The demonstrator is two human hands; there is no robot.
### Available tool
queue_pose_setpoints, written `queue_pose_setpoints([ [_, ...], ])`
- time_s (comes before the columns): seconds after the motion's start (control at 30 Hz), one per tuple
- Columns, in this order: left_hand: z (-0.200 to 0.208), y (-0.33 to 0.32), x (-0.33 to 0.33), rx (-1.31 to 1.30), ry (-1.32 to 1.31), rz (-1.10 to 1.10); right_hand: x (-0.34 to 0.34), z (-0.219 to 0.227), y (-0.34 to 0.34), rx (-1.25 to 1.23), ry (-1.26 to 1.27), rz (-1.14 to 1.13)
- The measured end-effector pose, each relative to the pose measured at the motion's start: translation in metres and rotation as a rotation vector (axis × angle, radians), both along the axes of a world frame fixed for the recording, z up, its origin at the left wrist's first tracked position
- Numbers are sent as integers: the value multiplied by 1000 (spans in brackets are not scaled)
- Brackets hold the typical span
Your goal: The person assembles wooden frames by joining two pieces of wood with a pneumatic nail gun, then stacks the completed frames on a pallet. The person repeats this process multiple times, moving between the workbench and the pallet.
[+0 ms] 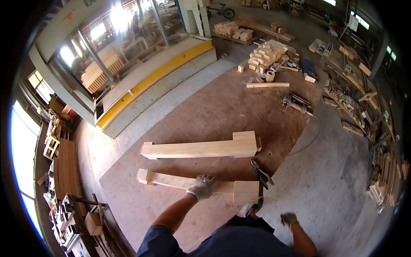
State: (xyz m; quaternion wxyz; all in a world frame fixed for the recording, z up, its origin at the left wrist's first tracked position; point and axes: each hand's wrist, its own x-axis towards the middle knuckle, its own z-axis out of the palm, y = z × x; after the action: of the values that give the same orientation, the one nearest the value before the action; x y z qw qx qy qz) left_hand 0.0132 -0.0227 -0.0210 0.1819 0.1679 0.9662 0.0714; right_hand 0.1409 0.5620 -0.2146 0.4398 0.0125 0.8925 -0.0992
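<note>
My left hand (202,187), in a pale work glove, is closed over the middle of a pale wooden leg (171,180). The leg lies on the brown tabletop (192,113), with a wide square block (246,191) at its right end and a smaller block at its left. Just beyond it lies a second, similar wooden leg (190,149). Out to the right, over the floor, hangs my gloved right hand (289,219), away from the wood; its fingers are too dark and small to read. Pincers (262,174) with splayed handles lie by the table's right edge.
Stacked wooden blocks (264,55) stand at the table's far end, near a loose strip (268,85) and a power tool (296,103) with a hose (319,128). A large press with a yellow edge (154,81) stands at the left. Timber racks (351,98) line the right side.
</note>
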Motion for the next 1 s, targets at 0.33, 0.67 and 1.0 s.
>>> queue_pose_setpoints([
  [0.33,24,-16,-8,-108,-151,14,140,4,6,-79,-126,-751],
  [0.67,20,71,41,-107,-241,69,114,20,20,-288,-47,-825],
  [1.0,32,235,86,-18,-382,5,215,-23,144,-416,-9,-915],
])
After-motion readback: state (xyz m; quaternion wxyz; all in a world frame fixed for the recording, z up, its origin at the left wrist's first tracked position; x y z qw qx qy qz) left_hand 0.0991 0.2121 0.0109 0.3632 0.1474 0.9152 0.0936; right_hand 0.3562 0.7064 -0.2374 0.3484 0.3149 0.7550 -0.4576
